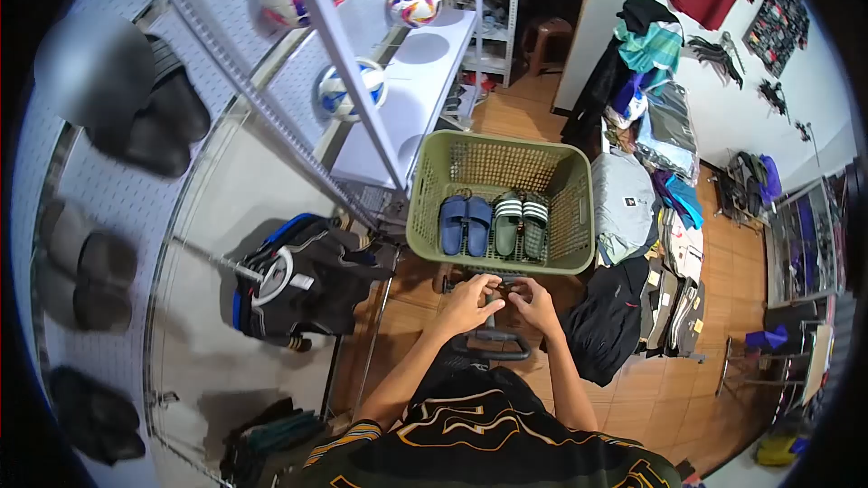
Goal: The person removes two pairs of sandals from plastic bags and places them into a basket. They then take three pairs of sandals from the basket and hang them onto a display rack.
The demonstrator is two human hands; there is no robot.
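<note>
In front of me stands an olive-green plastic basket (499,267) with perforated walls. Inside it lie a pair of navy slide sandals (466,226) on the left and a pair of green slide sandals with white stripes (522,228) on the right. Just below the basket's near rim, my left hand (467,305) has its fingers bent and its thumb pointing right. Close beside it, my right hand (535,305) has its fingertips curled inward. Something small and dark lies at the fingertips, too small to make out. A dark handle (493,345) shows below the hands.
Left are a shelf rack (434,54) with several balls, black sandals (172,117) on a perforated wall and hanging dark clothes (307,280). Right are piles of folded clothes (624,208), a glass case (803,235) and a wooden-look floor (723,262).
</note>
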